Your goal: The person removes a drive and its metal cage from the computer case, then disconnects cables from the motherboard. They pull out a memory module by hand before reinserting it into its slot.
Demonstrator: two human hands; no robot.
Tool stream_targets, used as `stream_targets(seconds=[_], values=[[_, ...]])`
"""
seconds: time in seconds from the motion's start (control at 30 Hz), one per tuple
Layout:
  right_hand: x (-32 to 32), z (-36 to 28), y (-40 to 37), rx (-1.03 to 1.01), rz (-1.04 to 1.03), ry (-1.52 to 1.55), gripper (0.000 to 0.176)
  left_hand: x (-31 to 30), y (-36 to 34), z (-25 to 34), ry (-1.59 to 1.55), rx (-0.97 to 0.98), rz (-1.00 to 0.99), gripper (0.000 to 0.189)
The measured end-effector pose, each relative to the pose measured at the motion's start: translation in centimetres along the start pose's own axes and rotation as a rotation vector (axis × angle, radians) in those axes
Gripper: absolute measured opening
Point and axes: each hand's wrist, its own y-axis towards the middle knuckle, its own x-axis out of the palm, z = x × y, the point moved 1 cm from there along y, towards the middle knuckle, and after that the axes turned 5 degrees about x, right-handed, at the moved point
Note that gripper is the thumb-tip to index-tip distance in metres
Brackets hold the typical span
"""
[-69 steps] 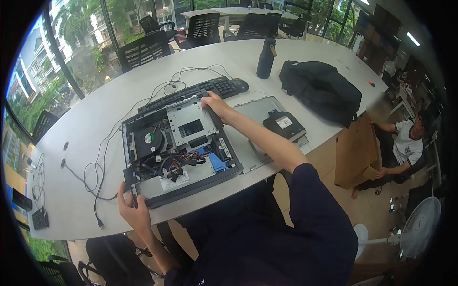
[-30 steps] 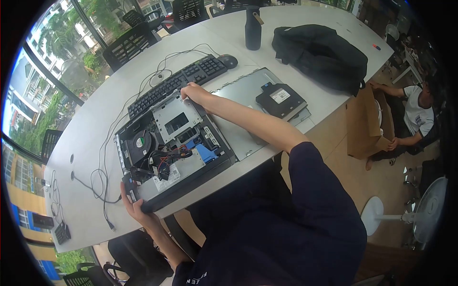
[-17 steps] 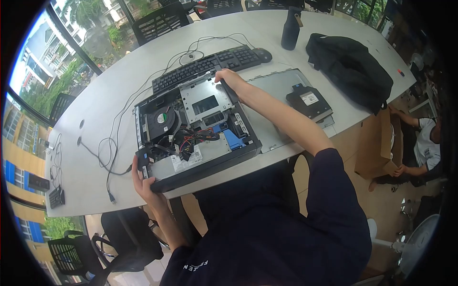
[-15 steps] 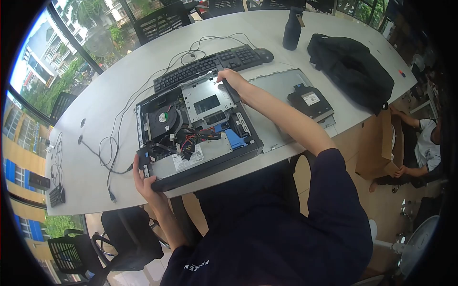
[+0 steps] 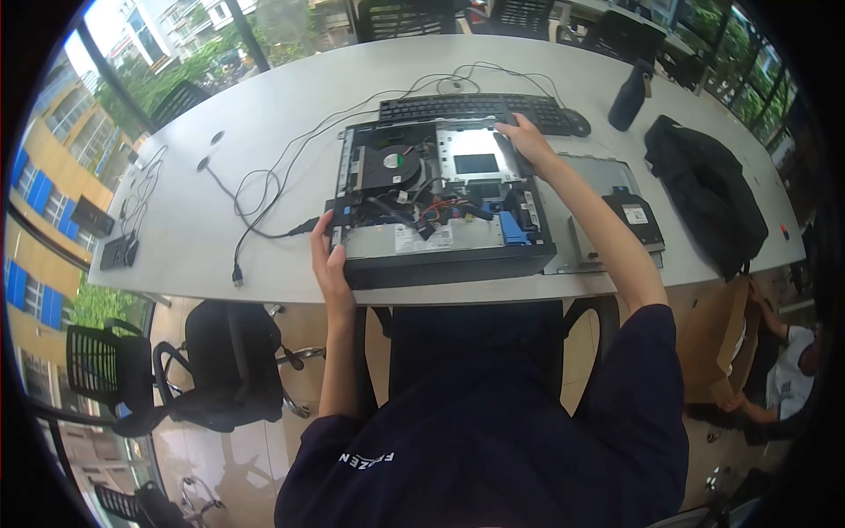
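An opened desktop computer case (image 5: 440, 275) lies flat at the table's near edge, its inside facing up. Fingers of my left hand (image 5: 333, 268) are closed around its near left corner, thumb on the top edge. At the far right corner, my right hand (image 5: 528, 143) grips the rim beside a silver metal bracket (image 5: 453, 145). Inside the case sit a black fan (image 5: 387, 165), a tangle of cables (image 5: 444, 209) and a blue plastic latch (image 5: 514, 229). A black power cable (image 5: 304, 229) reaches the case's left side near my left hand.
Behind the case lie a keyboard (image 5: 422, 107) and a mouse (image 5: 576, 123). To the right are a metal cover panel (image 5: 607, 173) with an optical drive (image 5: 641, 231), a dark bottle (image 5: 628, 99) and a black bag (image 5: 709, 189). Another person (image 5: 789, 370) handles a cardboard box (image 5: 715, 348).
The camera view has turned, so the case and table now appear more level and farther right. Both hands keep their hold on the same corners.
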Motion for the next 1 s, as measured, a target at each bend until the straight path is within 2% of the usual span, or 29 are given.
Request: stream_targets(seconds=[0.13,0.2,0.27,0.33,0.4,0.47,0.53,0.63,0.7,0.83,1.0], values=[[0.1,-0.7,0.1,-0.172,0.077,-0.262,0.059,-0.4,0.1,0.3,0.049,0.02,-0.024,0.058],[-0.1,-1.7,-0.2,-0.593,0.232,-0.643,0.056,-0.5,0.0,0.2,0.039,0.019,-0.017,0.058],[0.3,-3.0,-0.3,-0.595,0.116,-0.829,0.046,-0.1,0.0,0.2,0.023,0.015,-0.027,0.058],[2.1,-4.7,-0.5,-0.573,-0.056,-0.658,0.037,0.1,0.0,0.7,0.063,-0.021,0.011,0.062],[3.7,-6.4,-2.4,-0.577,-0.132,-0.572,0.032,0.0,0.0,0.5,0.054,-0.017,0.001,0.063],[4.4,-7.8,-4.5,-0.543,-0.128,-0.632,0.03,-0.3,0.1,0.2,0.011,-0.026,-0.029,0.06],[4.7,-7.6,-6.1,-0.482,-0.288,-0.681,0.029,-0.4,0.1,-0.1,0.013,-0.028,-0.032,0.06],[4.2,-6.0,-7.2,-0.538,-0.227,-0.753,0.028,-0.4,0.0,-0.4,-0.008,-0.01,-0.023,0.061],[3.8,-5.5,-7.6,-0.656,-0.18,-0.863,0.032,0.2,0.2,0.1,-0.001,-0.022,-0.015,0.064],[4.3,-5.4,-7.8,-0.628,-0.211,-0.921,0.04,0.4,0.0,0.4,0.002,-0.035,0.013,0.066],[4.4,-5.3,-7.9,-0.693,-0.2,-0.926,0.041,-0.5,-0.1,-0.4,0.0,-0.017,-0.03,0.061]])
